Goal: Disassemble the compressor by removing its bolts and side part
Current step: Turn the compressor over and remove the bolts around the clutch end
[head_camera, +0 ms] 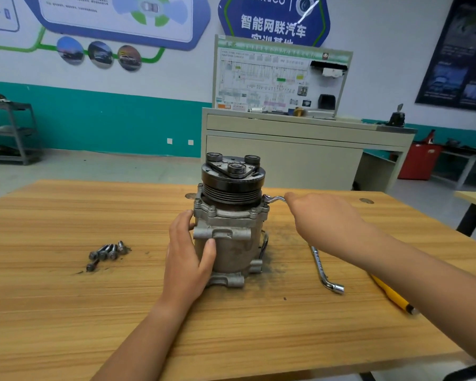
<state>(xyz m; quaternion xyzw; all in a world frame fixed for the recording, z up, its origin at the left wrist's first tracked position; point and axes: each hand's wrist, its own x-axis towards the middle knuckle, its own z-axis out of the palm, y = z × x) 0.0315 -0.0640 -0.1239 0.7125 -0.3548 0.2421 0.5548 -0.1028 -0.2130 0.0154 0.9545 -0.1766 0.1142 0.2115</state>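
The compressor (pixel 228 229) stands upright on the wooden table (pixel 66 312), its black pulley (pixel 232 176) on top. My left hand (pixel 188 259) grips the grey body from the left, thumb across the front. My right hand (pixel 324 218) holds the handle of a silver wrench (pixel 272 199). The wrench's head sits on a bolt at the right of the upper flange. Several removed bolts (pixel 107 254) lie in a loose group on the table to the left.
An L-shaped socket wrench (pixel 324 270) lies right of the compressor. A yellow-handled tool (pixel 393 295) lies under my right forearm. Dark grime marks the wood around the base. A beige training bench (pixel 300 149) stands behind the table, a metal shelf (pixel 11 130) at far left.
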